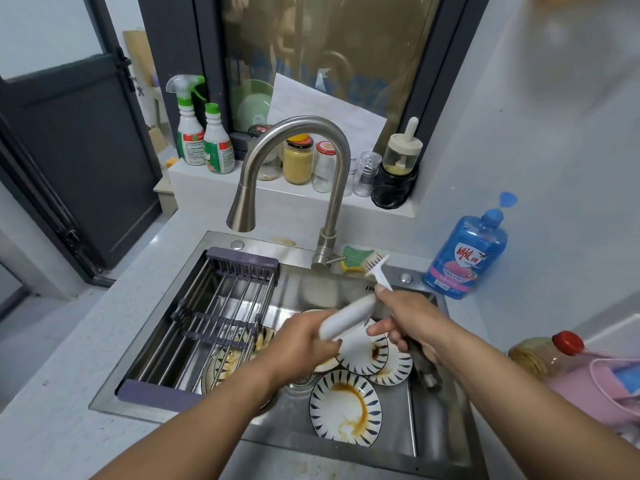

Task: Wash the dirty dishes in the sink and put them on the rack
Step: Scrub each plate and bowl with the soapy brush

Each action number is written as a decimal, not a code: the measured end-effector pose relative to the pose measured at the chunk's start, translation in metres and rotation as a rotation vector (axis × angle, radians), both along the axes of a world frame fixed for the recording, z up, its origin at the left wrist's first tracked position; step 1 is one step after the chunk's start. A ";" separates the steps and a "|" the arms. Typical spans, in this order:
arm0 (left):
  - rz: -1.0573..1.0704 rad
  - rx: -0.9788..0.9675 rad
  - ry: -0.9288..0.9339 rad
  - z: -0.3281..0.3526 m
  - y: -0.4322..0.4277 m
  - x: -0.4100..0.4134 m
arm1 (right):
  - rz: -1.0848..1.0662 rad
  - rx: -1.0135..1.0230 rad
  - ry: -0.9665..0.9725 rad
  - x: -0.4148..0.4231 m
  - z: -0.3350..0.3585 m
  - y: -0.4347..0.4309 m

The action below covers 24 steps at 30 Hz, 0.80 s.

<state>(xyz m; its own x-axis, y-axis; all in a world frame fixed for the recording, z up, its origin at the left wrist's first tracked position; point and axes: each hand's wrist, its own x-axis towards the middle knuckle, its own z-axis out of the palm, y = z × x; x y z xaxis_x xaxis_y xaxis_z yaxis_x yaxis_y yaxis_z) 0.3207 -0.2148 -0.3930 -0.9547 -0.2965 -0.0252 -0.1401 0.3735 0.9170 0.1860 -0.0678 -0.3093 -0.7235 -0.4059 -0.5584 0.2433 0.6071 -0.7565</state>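
Note:
My left hand (298,344) grips a white dish (346,320), blurred and seen edge-on, above the sink (104,403). My right hand (412,320) holds a white dish brush (377,268) by its handle, bristles up and away, just right of the dish. Below lie several dirty blue-striped plates with brown sauce: one in front (346,407), two under my hands (363,355), and more beneath the rack (225,362). The purple-ended wire rack (221,306) spans the sink's left half and holds nothing. A dark object (426,368) under my right hand is unclear.
The steel faucet (334,188) arches over the sink's back. A green sponge (353,258) lies behind it, and a blue soap bottle (467,251) stands at the right. Spray bottles (188,133) and jars (298,161) line the sill. An oil bottle (540,351) and pink cloth (606,386) sit at the far right.

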 end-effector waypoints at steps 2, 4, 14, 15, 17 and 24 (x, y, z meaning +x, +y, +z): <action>0.188 0.265 -0.021 -0.003 -0.004 0.002 | 0.139 0.046 0.215 0.000 0.007 0.010; 0.306 0.403 -0.020 -0.004 -0.011 0.001 | 0.329 0.141 0.498 0.003 0.015 0.021; 0.320 0.577 0.023 -0.002 -0.013 -0.004 | 0.812 0.643 1.068 0.014 0.045 0.026; 0.314 0.580 0.025 -0.003 -0.013 -0.003 | 0.790 0.676 1.043 0.006 0.048 0.027; 0.298 0.582 0.035 -0.002 -0.013 -0.001 | 0.773 0.732 1.009 -0.004 0.053 0.032; 0.291 0.546 -0.011 0.000 -0.015 -0.007 | 0.899 0.565 1.147 0.020 0.054 0.021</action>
